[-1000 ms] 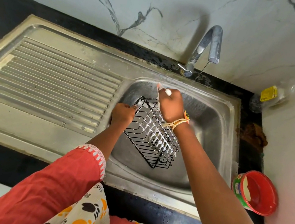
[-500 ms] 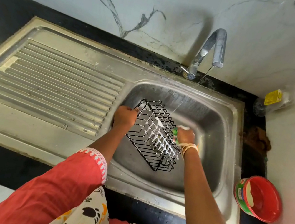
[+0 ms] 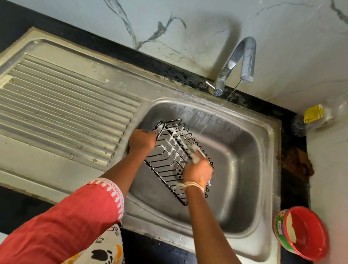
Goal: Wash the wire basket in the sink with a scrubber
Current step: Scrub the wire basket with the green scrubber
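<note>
The basket (image 3: 175,155) sits tilted in the sink (image 3: 252,168). The left hand (image 3: 142,141) grips its 9 o'clock rim; the right hand (image 3: 198,172), at its 4 o'clock, clutches a blurred scrubber (image 3: 196,155) on the soapy wires. A tap (image 3: 237,64) trickles at 12 (thin stream); a red tub (image 3: 303,233) stands on the bench at 3.

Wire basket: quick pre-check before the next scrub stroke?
1. Left hand grips wire basket at its left rim: ok.
2. Right hand holds scrubber against the wires: ok, blurred.
3. Basket inside sink bowl: ok.
4. Tap running, thin stream: ok.
5. Stream hitting basket: cannot tell.
6. Suds on wires: ok.
</note>
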Action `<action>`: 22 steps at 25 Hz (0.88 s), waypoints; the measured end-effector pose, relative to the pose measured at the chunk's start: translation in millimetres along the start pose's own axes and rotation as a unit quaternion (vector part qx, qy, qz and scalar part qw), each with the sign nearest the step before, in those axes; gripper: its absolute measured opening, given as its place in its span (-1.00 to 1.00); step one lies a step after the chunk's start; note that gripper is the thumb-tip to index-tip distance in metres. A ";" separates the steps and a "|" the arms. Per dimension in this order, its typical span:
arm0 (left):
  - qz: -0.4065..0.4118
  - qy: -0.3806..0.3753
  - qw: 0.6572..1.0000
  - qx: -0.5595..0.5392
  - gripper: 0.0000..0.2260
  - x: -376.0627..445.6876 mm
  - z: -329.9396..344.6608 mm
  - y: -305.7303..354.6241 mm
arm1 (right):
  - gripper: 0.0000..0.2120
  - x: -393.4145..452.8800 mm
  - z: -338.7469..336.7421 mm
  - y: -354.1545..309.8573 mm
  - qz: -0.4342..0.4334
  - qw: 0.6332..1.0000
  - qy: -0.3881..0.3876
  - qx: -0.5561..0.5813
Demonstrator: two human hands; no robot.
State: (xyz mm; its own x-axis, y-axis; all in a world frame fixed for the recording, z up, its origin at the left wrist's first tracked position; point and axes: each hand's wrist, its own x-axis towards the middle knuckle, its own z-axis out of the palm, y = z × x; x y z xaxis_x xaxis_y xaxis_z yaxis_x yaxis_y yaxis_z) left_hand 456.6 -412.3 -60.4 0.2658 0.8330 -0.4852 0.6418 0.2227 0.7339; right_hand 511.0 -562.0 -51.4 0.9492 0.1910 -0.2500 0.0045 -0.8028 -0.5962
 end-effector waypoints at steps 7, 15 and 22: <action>-0.004 0.001 1.000 0.015 -0.68 1.0 -0.1 -0.6 | -0.58 -14.2 6.9 -53.0 0.023 0.999 -0.013 0.048; -0.017 0.006 1.000 0.007 -0.65 -2.8 2.5 0.0 | -0.58 -22.1 -26.2 6.0 0.149 0.988 -0.030 0.019; 0.024 -0.028 0.998 -0.041 -0.70 -4.1 -9.3 0.2 | -0.70 15.0 -18.9 -66.3 0.021 0.985 0.038 0.167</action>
State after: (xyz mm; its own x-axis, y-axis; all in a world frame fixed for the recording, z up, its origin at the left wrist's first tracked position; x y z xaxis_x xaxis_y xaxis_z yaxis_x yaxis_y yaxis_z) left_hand 449.0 -410.9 -53.9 0.3358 0.8150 -0.4722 0.5671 0.2254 0.7922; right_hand 530.9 -516.5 -1.2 0.9670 0.1085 -0.2306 -0.1279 -0.5758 -0.8075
